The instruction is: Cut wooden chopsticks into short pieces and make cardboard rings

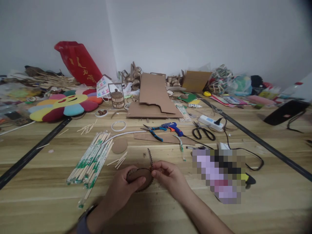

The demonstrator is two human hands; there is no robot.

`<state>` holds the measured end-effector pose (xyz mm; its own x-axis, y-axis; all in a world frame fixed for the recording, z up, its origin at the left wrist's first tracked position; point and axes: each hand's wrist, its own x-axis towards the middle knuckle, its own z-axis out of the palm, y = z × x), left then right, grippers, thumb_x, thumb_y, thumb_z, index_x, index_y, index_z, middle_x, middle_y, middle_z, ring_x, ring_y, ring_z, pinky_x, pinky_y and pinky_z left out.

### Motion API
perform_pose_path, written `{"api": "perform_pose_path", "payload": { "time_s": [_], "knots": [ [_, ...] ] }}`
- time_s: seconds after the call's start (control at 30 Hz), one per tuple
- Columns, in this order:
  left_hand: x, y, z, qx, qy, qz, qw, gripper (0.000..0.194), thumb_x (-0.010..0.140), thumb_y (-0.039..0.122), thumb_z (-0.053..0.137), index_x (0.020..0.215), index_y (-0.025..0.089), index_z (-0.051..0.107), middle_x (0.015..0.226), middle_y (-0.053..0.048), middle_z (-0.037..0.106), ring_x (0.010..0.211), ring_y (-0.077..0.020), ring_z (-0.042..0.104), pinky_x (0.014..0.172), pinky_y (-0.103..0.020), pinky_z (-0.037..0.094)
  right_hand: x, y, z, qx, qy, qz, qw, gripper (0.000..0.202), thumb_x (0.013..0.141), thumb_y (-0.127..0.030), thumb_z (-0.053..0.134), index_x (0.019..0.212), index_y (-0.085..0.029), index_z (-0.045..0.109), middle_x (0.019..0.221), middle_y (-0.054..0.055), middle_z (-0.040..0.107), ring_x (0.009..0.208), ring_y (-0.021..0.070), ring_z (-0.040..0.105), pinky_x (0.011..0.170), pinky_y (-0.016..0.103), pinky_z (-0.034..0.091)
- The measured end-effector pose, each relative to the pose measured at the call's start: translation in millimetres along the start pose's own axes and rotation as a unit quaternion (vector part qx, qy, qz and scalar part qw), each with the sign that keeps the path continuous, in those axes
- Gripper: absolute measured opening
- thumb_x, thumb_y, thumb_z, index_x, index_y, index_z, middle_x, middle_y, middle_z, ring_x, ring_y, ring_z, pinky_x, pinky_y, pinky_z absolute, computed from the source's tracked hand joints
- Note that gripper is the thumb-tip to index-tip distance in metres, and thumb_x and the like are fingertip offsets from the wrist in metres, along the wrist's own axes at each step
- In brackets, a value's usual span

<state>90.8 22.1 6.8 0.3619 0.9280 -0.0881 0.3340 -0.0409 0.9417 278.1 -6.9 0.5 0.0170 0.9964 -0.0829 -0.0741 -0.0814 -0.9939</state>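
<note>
My left hand (125,183) grips a round cardboard disc (140,178), its thumb lying across the flat face. A narrow corrugated cardboard strip (149,156) with a ridged edge runs around part of the disc's rim, and its loose end sticks up. At the disc's right edge, my right hand (168,175) pinches this strip between thumb and fingers. Another flat cardboard disc (119,146) lies on the table beyond my left hand, with several short sticks (119,160) beside it.
Wrapped chopsticks (90,157) lie to the left. Pliers (154,131), a blue glue gun (172,127), black scissors (203,131) and a white power strip (211,123) lie ahead. Behind them are cardboard sheets (153,87) and a small lidded basket (117,99). A flower cushion (65,105) sits at left.
</note>
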Motion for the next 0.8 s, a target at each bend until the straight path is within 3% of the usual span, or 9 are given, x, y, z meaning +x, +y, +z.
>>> {"api": "perform_pose_path", "payload": {
  "time_s": [0.57,0.8],
  "knots": [
    [1.3,2.4,-4.4,0.046,-0.043,0.008,0.998,0.018,0.073,0.037,0.067,0.074,0.02,0.064,0.067,0.003,0.061,0.066,-0.0175,0.055,0.061,-0.024,0.039,-1.7,2.4,0.1,-0.074,-0.025,-0.03,0.997,0.025,0.068,-0.043,0.076,0.075,-0.02,0.071,0.068,0.0,0.063,0.063,0.0143,0.054,0.059,0.025,0.041],
    [0.3,5.0,-4.5,-0.084,0.061,0.011,0.995,0.03,0.071,0.042,0.071,0.09,0.02,0.064,0.088,-0.002,0.07,0.086,-0.0233,0.064,0.076,-0.03,0.049,-2.4,6.9,4.4,-0.042,0.003,-0.02,0.999,0.033,0.07,-0.05,0.075,0.079,-0.018,0.069,0.063,-0.002,0.061,0.057,0.0119,0.05,0.056,0.024,0.041]
  ]
}}
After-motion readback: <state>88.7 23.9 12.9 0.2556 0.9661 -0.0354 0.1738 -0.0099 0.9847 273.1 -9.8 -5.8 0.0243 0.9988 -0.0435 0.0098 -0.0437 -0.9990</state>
